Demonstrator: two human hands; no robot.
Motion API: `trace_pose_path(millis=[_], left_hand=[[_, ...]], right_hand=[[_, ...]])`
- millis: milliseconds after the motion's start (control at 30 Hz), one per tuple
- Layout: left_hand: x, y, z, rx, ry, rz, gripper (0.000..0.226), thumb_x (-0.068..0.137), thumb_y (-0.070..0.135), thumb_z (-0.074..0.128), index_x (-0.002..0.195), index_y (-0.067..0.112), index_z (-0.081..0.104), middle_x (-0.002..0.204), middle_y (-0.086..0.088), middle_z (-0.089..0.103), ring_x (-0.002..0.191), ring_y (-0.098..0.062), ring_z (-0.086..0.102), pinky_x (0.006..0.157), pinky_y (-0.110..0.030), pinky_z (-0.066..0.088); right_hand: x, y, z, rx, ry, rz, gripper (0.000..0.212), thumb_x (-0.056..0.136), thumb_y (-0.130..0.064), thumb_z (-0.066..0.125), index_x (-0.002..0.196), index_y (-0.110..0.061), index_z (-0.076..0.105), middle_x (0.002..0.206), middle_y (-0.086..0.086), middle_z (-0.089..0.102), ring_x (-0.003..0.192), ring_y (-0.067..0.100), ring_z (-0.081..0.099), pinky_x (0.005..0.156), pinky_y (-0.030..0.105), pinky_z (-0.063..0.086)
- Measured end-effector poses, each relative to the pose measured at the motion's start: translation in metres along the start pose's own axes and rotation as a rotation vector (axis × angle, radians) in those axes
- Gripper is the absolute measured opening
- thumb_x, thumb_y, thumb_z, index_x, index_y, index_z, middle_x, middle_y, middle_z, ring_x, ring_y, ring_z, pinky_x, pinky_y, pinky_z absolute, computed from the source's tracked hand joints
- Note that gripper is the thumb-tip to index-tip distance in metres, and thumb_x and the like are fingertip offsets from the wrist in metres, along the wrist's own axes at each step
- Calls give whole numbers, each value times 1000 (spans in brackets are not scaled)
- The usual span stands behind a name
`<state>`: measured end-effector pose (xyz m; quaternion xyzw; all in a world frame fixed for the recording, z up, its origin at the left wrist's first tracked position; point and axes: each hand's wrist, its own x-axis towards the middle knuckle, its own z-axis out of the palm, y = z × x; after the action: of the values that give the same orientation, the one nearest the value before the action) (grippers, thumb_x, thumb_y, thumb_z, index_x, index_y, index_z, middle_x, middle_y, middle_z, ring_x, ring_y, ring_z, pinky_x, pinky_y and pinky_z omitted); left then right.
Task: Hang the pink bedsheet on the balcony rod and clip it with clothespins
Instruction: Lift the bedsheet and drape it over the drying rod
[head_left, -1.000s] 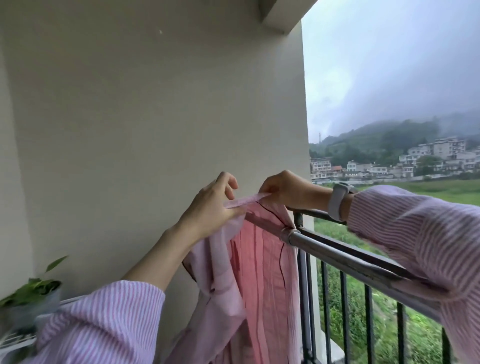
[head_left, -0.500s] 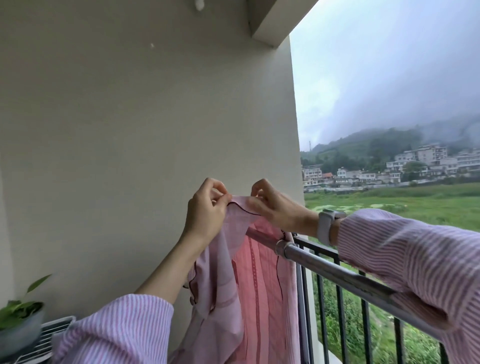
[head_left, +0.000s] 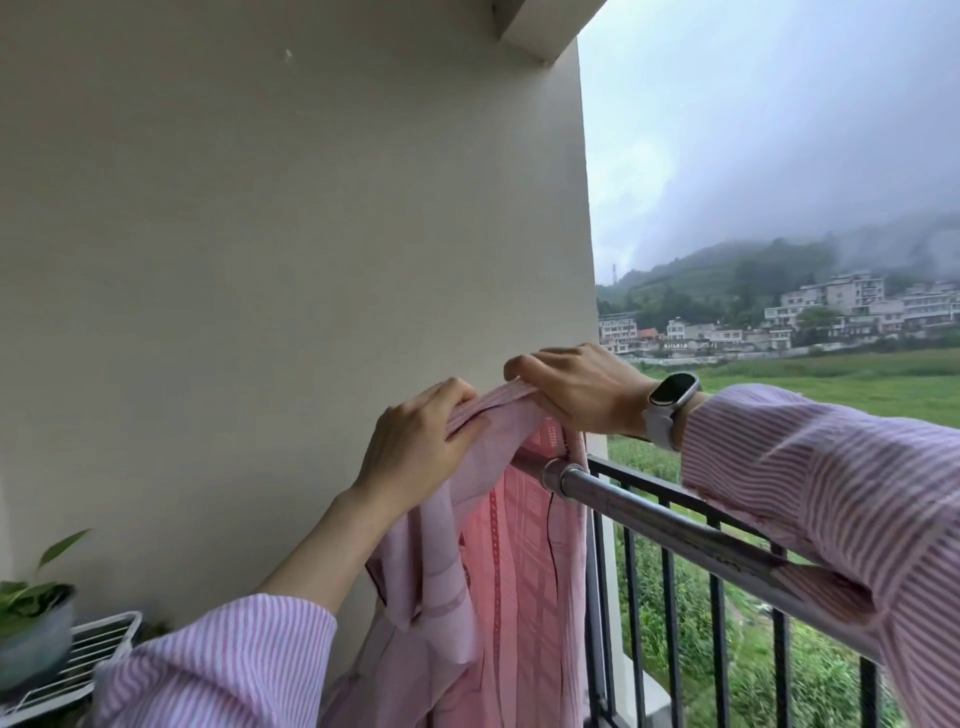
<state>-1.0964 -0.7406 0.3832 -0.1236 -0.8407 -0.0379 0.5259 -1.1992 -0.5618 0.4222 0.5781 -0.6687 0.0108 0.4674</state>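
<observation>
1. The beige wall (head_left: 260, 260) fills the frame's left and centre.
2. The pink bedsheet (head_left: 498, 561) hangs bunched at lower centre, draped over the wall end of the balcony rod (head_left: 675, 525), whose long axis runs toward the lower right.
3. The right hand (head_left: 582, 387) and the left hand (head_left: 415, 441), both above the rod's wall end, each grip the sheet's gathered top edge with curled fingers.
4. Spreading would go lower right along the bare rod; the right hand is nearer.

Both hands (left (head_left: 415, 441), right (head_left: 576, 387)) have spread apart, stretching the bedsheet (head_left: 498, 545) edge flat.
</observation>
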Motion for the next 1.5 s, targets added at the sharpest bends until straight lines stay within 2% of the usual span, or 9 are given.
trace_pose_path(millis=[367,567,800,900,967,1033,1200,1367,1500], left_hand=[[38,18,4,-67,-5,-139,18,93,28,45,89,16,57,80,-6,68,74,-32,60,64,-35,44],[64,96,8,-312,20,5,17,96,21,41,92,9,53,59,13,41,52,-12,42,52,-18,34],[73,148,5,-454,112,75,17,93,19,48,95,6,60,69,7,55,51,4,48,52,-2,38],[55,146,17,-502,-274,17,23,91,30,50,104,15,63,80,5,65,59,-14,61,56,-14,49],[40,137,27,-487,-522,15,25,89,38,52,105,24,65,84,15,62,63,0,57,54,-4,43],[30,121,31,-482,-546,-38,23,88,41,53,100,28,68,88,16,64,71,12,54,59,0,37],[15,72,33,-296,-286,-212,15,85,37,55,80,33,69,68,18,65,69,2,59,63,1,31],[2,25,49,-316,-267,-294,12,86,28,56,81,30,67,80,8,69,78,-11,64,81,-28,49],[-6,-10,58,-401,-287,-259,10,87,23,56,88,23,66,91,4,66,78,-10,58,77,-28,49]], right_hand=[[-38,77,-45,-180,76,422,20,92,-23,45,107,-11,54,102,10,64,81,32,61,59,33,43],[-79,94,-81,-302,3,530,23,90,-5,45,103,-16,59,102,7,69,83,31,63,59,28,33],[-102,99,-119,-322,54,633,25,86,1,45,102,-12,60,95,14,69,73,35,61,59,35,45],[-131,95,-122,-289,-301,705,24,92,-4,43,105,-12,62,81,7,67,62,20,56,50,23,35],[-145,85,-117,-25,-787,819,25,92,2,41,106,3,61,71,3,58,47,1,49,42,12,32],[-146,79,-109,170,-1063,912,29,92,5,39,116,10,54,96,12,62,46,-11,51,49,8,41],[-107,60,-71,281,-764,843,35,92,-4,45,126,-9,50,123,12,59,97,20,63,95,33,46],[-51,11,-31,381,-602,645,31,93,-22,47,123,-22,55,118,3,64,90,9,59,88,22,40],[-24,-19,-10,370,-661,621,29,94,-23,45,120,-21,58,119,5,64,101,19,61,87,22,42]])
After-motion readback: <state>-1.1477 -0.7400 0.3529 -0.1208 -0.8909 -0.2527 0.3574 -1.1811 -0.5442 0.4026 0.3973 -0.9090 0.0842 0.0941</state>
